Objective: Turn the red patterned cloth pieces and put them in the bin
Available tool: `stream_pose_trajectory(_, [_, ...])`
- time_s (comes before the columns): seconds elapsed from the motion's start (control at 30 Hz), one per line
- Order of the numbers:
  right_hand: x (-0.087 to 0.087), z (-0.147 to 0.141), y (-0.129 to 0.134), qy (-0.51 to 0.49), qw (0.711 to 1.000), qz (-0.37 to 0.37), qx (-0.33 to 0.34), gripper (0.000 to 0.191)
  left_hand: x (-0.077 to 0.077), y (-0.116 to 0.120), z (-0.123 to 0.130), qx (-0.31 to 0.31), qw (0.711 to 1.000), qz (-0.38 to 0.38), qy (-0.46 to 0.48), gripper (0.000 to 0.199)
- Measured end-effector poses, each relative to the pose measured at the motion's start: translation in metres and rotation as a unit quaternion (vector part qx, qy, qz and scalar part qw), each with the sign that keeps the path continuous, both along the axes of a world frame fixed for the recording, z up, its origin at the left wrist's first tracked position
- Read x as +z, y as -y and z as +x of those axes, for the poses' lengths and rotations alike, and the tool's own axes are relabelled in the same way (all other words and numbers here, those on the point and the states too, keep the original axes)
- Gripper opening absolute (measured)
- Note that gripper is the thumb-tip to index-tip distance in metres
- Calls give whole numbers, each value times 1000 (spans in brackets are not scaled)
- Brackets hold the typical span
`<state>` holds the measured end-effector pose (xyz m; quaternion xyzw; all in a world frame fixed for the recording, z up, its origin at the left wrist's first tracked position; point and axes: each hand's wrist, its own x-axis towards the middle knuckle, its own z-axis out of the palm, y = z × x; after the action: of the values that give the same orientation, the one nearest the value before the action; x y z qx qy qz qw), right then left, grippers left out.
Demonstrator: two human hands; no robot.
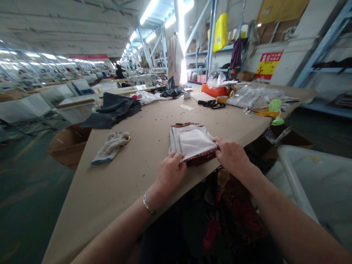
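- Nearest the camera, two bare forearms are stretched toward the brown-topped desk, a silver metal bracelet being worn on the left wrist.
- Near the desk's close edge, a flat, squarish stack of white cloth with red-brown patterned fabric is held.
- Its near left corner is pinched by the left hand, its right corner by the right hand.
- For neatness, both corners are best gripped evenly, the layers kept flush and the upper panel drawn smooth without overstretching.
- To the left, a grey knitted glove is laid well apart.
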<state>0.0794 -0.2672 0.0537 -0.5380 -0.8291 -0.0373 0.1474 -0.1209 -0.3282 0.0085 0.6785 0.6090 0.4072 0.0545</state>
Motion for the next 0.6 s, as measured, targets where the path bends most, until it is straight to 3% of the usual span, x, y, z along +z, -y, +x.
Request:
stream_pose_trajectory(0.07, [-2,5,24,-45,999,-11,22,29,-9,11,3,0,975,-84,204,8])
stream_pose_trajectory(0.1, [-8,4,39,-61,997,-27,47,26,-11,17,6,-3,939,-112,324,9])
stream_pose_trajectory(0.17, [-28,0,67,-75,990,-62,99,25,-9,30,12,-2,839,-123,530,16])
stream_pose_trajectory(0.23, [-55,-3,89,-87,983,-103,124,31,-4,46,19,-9,763,-121,635,27])
stream_pose_trajectory(0.3, [-80,-1,101,-162,967,-158,121,28,-2,63,26,-23,727,-159,668,33])
stream_pose_trajectory(0.37, [-96,6,107,-336,904,-243,103,18,-7,77,33,-23,722,-205,660,35])
stream_pose_trajectory(0.47, [-105,18,117,-605,704,-368,56,26,-24,94,44,-58,762,-309,567,29])
stream_pose_trajectory(0.5, [-106,22,122,-639,660,-393,44,35,-28,98,47,-90,764,-352,533,31])
stream_pose_trajectory(0.53, [-106,26,130,-646,643,-410,35,42,-31,101,51,-127,753,-392,513,34])
stream_pose_trajectory(0.6, [-105,38,148,-609,668,-427,32,44,-28,103,57,-194,706,-446,516,35])
